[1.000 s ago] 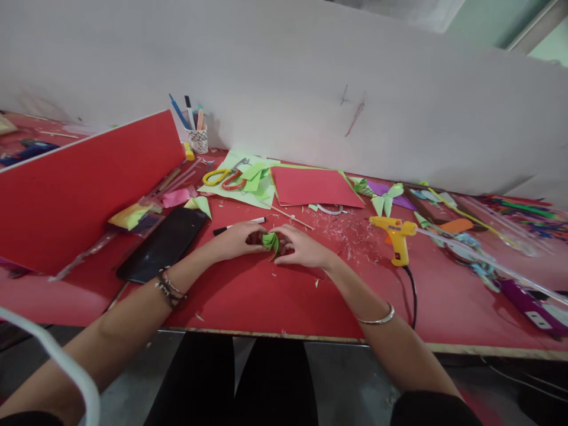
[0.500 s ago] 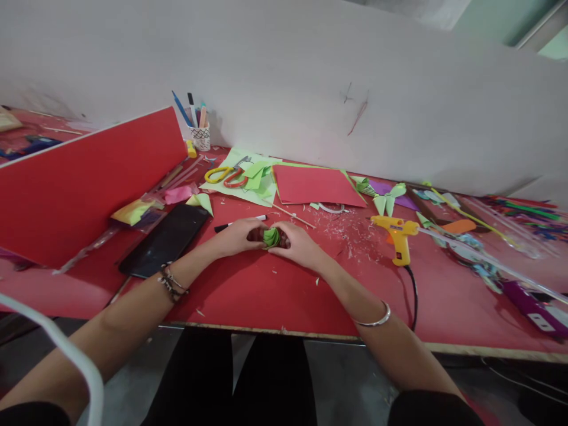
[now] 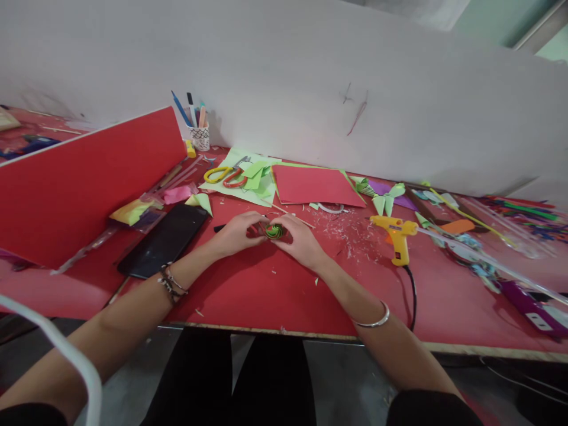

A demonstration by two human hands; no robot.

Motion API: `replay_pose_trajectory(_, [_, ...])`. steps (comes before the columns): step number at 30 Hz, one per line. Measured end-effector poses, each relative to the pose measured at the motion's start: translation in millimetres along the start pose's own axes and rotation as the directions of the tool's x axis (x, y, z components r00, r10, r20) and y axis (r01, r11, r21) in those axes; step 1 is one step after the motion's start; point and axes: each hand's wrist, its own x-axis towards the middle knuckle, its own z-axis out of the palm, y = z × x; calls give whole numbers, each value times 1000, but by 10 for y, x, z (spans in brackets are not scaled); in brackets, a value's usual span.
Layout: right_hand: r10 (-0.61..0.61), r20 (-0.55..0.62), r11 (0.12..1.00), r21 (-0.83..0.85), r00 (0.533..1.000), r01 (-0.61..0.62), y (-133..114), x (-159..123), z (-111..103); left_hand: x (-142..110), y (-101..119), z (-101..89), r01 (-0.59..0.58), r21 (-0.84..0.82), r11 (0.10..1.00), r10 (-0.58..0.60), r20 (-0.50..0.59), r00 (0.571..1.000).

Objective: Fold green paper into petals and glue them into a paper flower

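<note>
Between my two hands is a small green paper piece (image 3: 274,231) with curved, layered folds like a rolled flower. My left hand (image 3: 240,234) grips its left side with thumb and fingers. From the right, my right hand (image 3: 300,241) pinches it the same way. The piece is held just above the red tabletop (image 3: 261,290), and fingers cover parts of it. A black-capped marker (image 3: 219,228) lies behind my left hand, mostly hidden. Past my right hand, a thin stick (image 3: 306,222) rests on the table.
A yellow glue gun (image 3: 398,236) stands at right with its black cord over the table edge. At left lie a black phone (image 3: 164,241) and a leaning red board (image 3: 97,183). Scissors (image 3: 224,175), red paper sheets (image 3: 315,184) and a pen cup (image 3: 200,138) are at the back.
The green paper piece has tilted in my fingers, so its layered spiral edges now face up. Both hands have shifted slightly, and my left hand covers more of the marker.
</note>
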Motion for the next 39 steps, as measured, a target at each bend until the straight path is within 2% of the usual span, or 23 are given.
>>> replay_pose_trajectory(9, [-82,-106,987,-146,991,66,0,-3,25,2,-9,34,-103,21,994,105,-143,984])
replay_pose_trajectory(14, [-67,-142,977,-212,988,35,6,0,23,7,9,30,-111,41,993,117,-191,975])
replay_pose_trajectory(19, [-81,-170,982,-182,982,50,8,5,25,5,31,39,-82,5,997,81,-215,973])
replay_pose_trajectory(24, [-89,-162,991,-117,983,70,-2,5,34,5,35,33,-81,5,997,81,-201,976])
replay_pose_trajectory(31, [-45,-134,995,-90,990,33,-12,1,30,4,-11,38,-144,59,988,153,-195,969])
replay_pose_trajectory(39, [-98,-94,992,-93,991,89,8,4,30,6,-6,29,-147,72,986,157,-157,975])
